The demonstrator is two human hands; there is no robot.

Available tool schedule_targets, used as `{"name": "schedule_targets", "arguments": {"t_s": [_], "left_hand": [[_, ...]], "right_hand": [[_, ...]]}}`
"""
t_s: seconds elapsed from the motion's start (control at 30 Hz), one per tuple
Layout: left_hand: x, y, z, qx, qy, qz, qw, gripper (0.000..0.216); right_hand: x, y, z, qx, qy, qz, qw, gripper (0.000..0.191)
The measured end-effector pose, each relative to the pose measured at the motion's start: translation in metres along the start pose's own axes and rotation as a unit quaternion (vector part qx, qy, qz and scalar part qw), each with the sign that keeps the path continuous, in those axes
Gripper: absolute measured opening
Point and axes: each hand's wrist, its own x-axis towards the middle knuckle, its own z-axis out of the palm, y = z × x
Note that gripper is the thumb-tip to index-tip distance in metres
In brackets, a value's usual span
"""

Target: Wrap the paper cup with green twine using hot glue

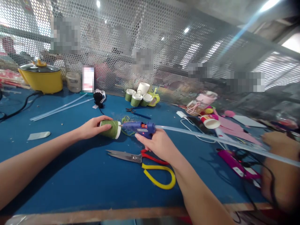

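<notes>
Left hand: the left hand point(92, 127) is wrapped over the green cup point(110, 129), fingers curled across its top and thumb on the near side. By the look of it, the grip stops the cup rolling.
Green cup: it lies on its side on the blue counter point(70, 175), about mid-way between the near and far edges. Its white rim points to the right, which puts the rim straight in front of the nozzle.
Right hand: the right hand point(159, 145) is clenched around the handle of the blue glue gun point(139, 128), and a finger seems to sit at the trigger.
Glue gun: it is held level and aimed left, with its tip at the cup's rim or touching it. I cannot tell which.
Cup and hands: the cup sits under the left palm and just left of the gun, so the right hand is one gun-length off to its right.
Glue stick: a long clear glue stick point(187, 133) trails from the back of the gun toward the right edge, with room to feed.
Cord: a loose green cord point(126, 120) lies just behind the nozzle.
Scissors: the scissors point(145, 162) lie flat just nearside of the right hand, blades pointing left and within easy reach.
Far edge: more green cups point(138, 98) stand grouped there, well clear of the hands.
Far left corner: a yellow pot point(41, 78).
Right edge: another person's hand point(278, 143), blurred.
</notes>
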Motion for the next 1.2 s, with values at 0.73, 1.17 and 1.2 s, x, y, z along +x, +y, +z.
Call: {"name": "schedule_targets", "arguments": {"t_s": [0.73,1.17,1.2], "left_hand": [[0.0018,-0.0036,-0.0008,0.003,0.033,0.006,0.999,0.045],[0.0007,-0.0012,-0.0019,0.015,-0.015,0.027,0.999,0.048],[0.0005,-0.0009,-0.0019,0.016,-0.017,0.029,0.999,0.048]], "right_hand": [[-0.0032,0.0,0.0008,-0.08,-0.03,-0.018,0.996,0.031],[-0.0018,-0.001,0.0006,-0.064,0.015,-0.002,0.998,0.03],[-0.0014,-0.0007,0.0009,-0.064,0.016,0.003,0.998,0.03]]}}
